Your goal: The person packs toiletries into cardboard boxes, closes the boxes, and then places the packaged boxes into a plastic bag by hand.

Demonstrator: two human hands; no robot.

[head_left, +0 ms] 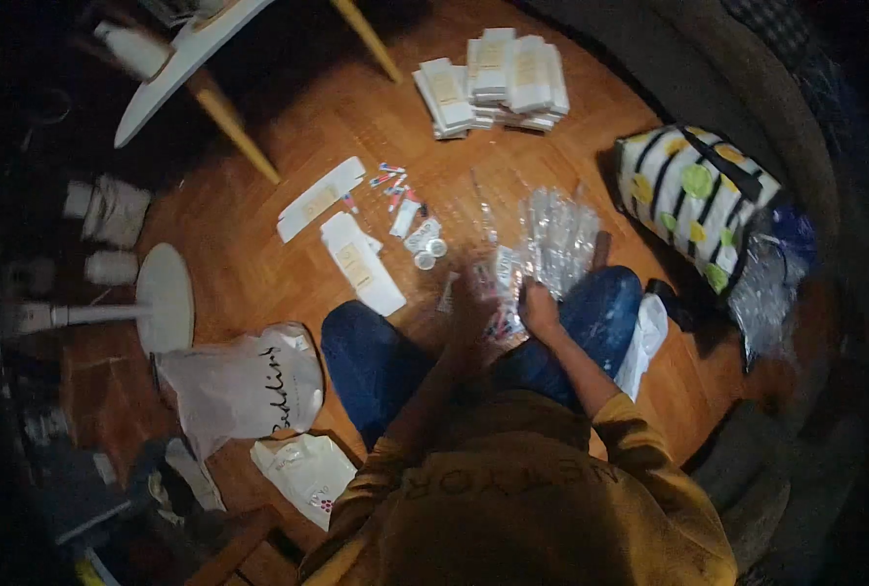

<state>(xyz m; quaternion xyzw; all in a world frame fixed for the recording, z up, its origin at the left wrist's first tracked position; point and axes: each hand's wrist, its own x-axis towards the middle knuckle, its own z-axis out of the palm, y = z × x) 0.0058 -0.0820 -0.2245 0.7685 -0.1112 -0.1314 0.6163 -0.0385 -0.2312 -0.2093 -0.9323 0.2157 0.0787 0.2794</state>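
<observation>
My right hand point(540, 307) is closed on the edge of a clear plastic bag point(506, 293). Small red, white and blue pieces show through the plastic, low in the bag between my knees. My left hand point(466, 311) is at the bag's left side, smeared by motion, so its fingers are not readable. Just beyond the hands lie two round silvery discs point(429, 254). Several small red, white and blue tubes point(393, 186) are scattered farther up. Flattened white cartons point(361, 264) lie to the left. A pile of clear plastic sleeves point(559, 239) rests by my right knee.
Stacked white boxes point(493, 78) stand at the far side on the wooden floor. A striped bag with fruit prints point(693, 200) is at the right. To the left are a pale bag with lettering point(249, 386) and a round white base point(166, 303). A white table point(185, 68) stands upper left.
</observation>
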